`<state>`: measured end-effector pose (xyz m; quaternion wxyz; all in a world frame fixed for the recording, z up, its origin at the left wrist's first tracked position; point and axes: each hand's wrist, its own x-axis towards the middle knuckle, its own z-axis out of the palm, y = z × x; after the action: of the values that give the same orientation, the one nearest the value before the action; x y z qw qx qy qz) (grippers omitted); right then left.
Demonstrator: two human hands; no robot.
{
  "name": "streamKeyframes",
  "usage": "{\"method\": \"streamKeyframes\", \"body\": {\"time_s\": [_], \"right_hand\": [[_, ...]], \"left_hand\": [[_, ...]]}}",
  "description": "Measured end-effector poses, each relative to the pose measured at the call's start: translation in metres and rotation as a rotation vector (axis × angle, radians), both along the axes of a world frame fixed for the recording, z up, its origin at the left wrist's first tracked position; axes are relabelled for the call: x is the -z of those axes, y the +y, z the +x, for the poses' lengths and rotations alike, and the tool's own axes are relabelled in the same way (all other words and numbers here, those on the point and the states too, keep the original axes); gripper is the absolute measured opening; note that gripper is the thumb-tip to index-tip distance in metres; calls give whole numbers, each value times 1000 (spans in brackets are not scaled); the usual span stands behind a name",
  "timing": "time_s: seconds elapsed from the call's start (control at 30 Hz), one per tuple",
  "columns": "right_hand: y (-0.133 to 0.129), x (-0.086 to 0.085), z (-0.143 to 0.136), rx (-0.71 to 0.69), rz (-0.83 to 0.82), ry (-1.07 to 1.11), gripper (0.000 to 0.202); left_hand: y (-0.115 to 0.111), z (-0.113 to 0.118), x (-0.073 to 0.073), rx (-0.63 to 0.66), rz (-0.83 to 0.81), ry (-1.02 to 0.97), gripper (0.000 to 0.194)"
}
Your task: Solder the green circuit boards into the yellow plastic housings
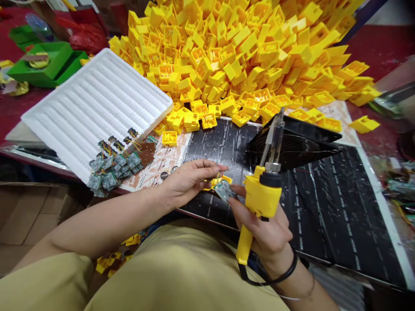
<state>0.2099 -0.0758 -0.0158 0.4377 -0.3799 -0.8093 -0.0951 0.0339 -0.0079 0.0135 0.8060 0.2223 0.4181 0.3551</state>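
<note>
My right hand (267, 229) is wrapped round a yellow soldering gun (262, 196) whose metal tip points up and away. Its thumb and forefinger also pinch the edge of a small grey-green circuit board (224, 191). To the left of that, my left hand (191, 179) is closed at the fingertips on thin wires at the board. A yellow plastic housing (226, 178) lies just under and behind the board, partly hidden by my fingers. Small round black parts (164, 175) rest on the table left of the housing.
A large heap of yellow housings (227, 56) fills the back. A white foam tray (97, 99) stands left, with wired circuit boards (119, 166) at its front corner. A black fan unit (295, 140) sits behind the soldering gun on the black mat (330, 216). Green trays (48, 65) are far left.
</note>
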Motion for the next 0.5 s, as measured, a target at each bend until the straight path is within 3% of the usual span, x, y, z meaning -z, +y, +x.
{"method": "streamKeyframes", "body": {"time_s": [0.2, 0.3, 0.4, 0.5], "right_hand": [[-1, 16, -9, -25, -92, 126, 33], [-3, 16, -6, -41, -172, 176, 33], [-5, 13, 8, -36, -268, 199, 37], [2, 18, 20, -9, -339, 153, 43]], "left_hand": [[-8, 5, 4, -57, 66, -60, 31], [-5, -6, 2, -13, 141, -25, 37], [6, -29, -7, 161, 224, 108, 38], [20, -47, -18, 508, 450, 432, 18]]}}
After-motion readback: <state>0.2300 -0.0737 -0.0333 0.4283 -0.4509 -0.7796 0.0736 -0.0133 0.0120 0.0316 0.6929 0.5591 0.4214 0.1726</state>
